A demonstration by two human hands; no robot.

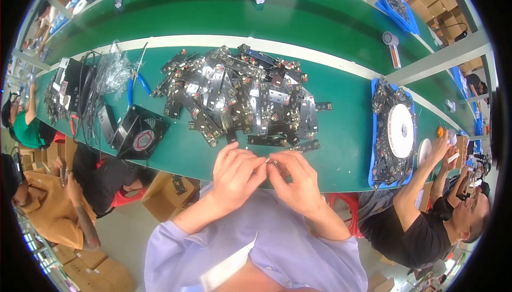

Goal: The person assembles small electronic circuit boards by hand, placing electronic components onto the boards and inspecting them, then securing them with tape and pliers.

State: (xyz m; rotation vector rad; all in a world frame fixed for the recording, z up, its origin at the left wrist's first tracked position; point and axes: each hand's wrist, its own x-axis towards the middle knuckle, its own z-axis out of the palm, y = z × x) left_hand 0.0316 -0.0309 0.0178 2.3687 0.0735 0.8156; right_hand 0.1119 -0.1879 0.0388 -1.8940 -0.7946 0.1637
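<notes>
My left hand (236, 176) and my right hand (296, 181) meet at the front edge of the green bench, fingertips pinched close together. Between them is a tiny light-coloured piece (268, 160), too small to name; both hands seem closed on it. A thin dark edge shows by the right fingers, mostly hidden. Just beyond lies a large heap of narrow black circuit boards (240, 97) with small metal parts. Two loose boards, one of them a black strip (266, 140), rest at the heap's near side, closest to my fingers.
Left on the bench are a black fan (141, 134), blue-handled pliers (130, 89), dark cables (92, 92) and clear plastic wrap (116, 68). A blue tray (372, 156) of boards with a white reel (400, 126) stands right. Co-workers sit on both sides; one arm (410, 190) reaches over the right end.
</notes>
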